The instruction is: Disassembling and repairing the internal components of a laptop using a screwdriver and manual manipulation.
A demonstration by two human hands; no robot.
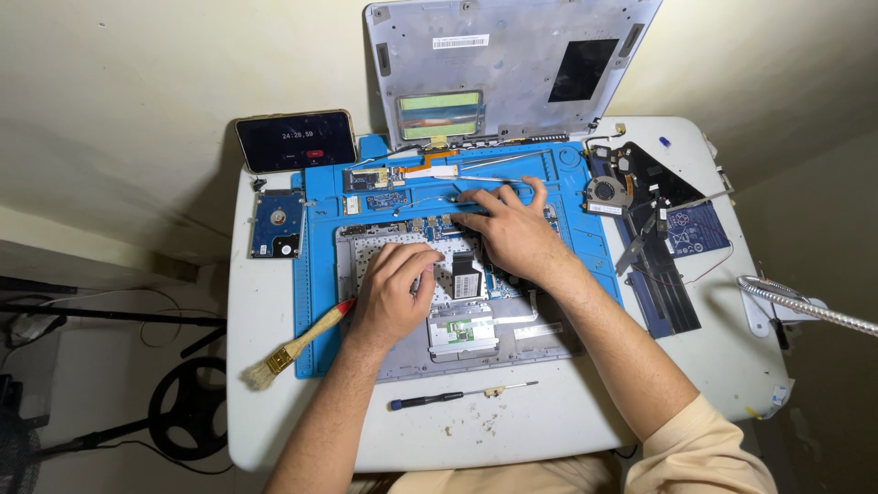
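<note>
The left hand (pixel 395 291) was curled and the right hand (pixel 512 227) spread flat on the opened laptop base (pixel 476 343); a white rectangular label (pixel 460 41) was stuck on the upright grey lid (pixel 512 64).

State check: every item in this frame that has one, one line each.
Laptop base: opened up, insides exposed.
Lid panel: propped upright at the back.
Phone: screen lit.
Screwdriver: lying loose, untouched.
Brush: lying across the mat edge.
Left hand: curled on the base.
Right hand: flat, fingers spread.

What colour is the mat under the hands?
Blue; the mat shows best in the head view.
</note>
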